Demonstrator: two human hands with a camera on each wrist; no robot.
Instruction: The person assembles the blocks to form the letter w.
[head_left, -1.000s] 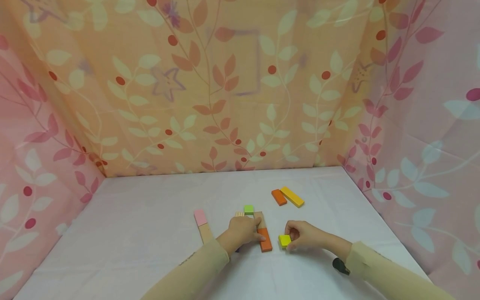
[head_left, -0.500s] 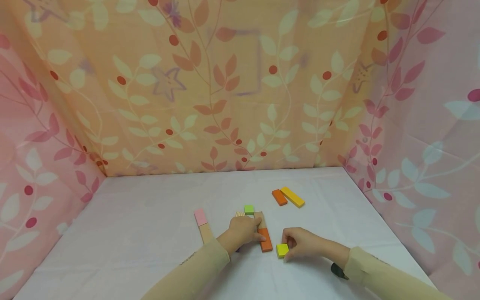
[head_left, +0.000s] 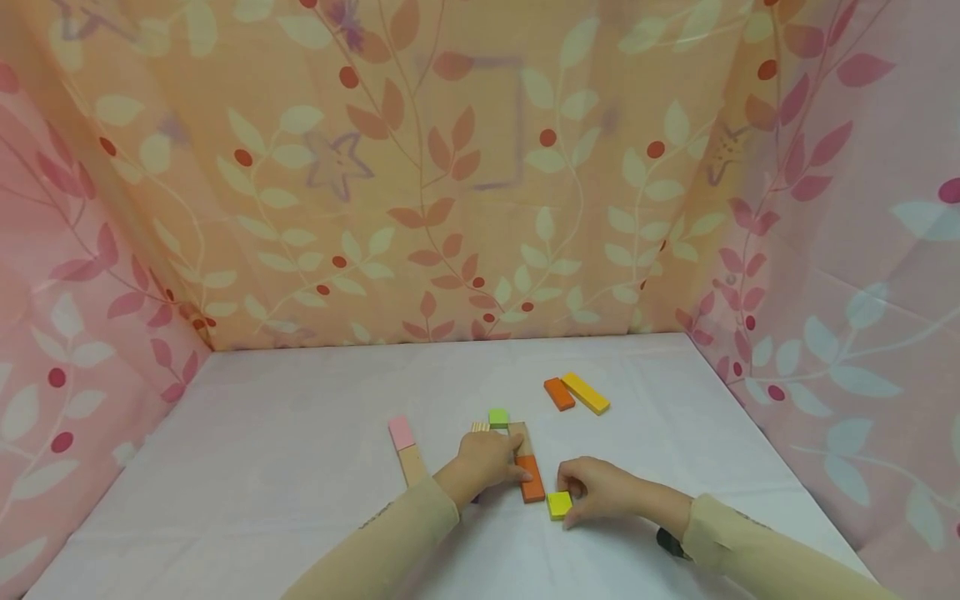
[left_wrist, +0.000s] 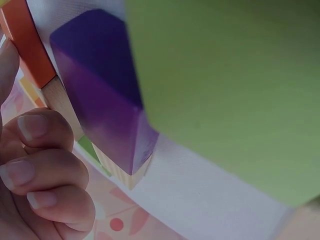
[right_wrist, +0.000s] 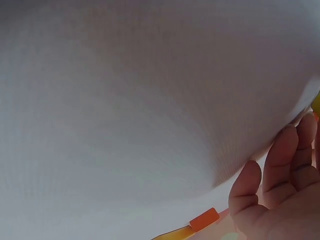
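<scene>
In the head view my right hand (head_left: 603, 492) pinches a square yellow block (head_left: 559, 505) between thumb and fingers, close to the near end of an orange block (head_left: 534, 483). That orange block lies end to end with a plain wooden block (head_left: 522, 433). My left hand (head_left: 486, 460) rests over this row, thumb on the orange block and index finger at the wooden one. A purple block (left_wrist: 100, 85) shows in the left wrist view, mostly hidden under the hand in the head view. A ribbed pale block (head_left: 480, 427) and a small green block (head_left: 498, 418) lie beyond the left hand.
A pink block (head_left: 401, 432) meets a plain wooden strip (head_left: 412, 466) left of the left forearm. Farther back lie an orange block (head_left: 558, 394) and a long yellow block (head_left: 586, 393). A large blurred green surface (left_wrist: 225, 90) fills much of the left wrist view.
My right hand has moved the yellow block toward me and left, closer to the orange block's near end. The left hand stays in place.
</scene>
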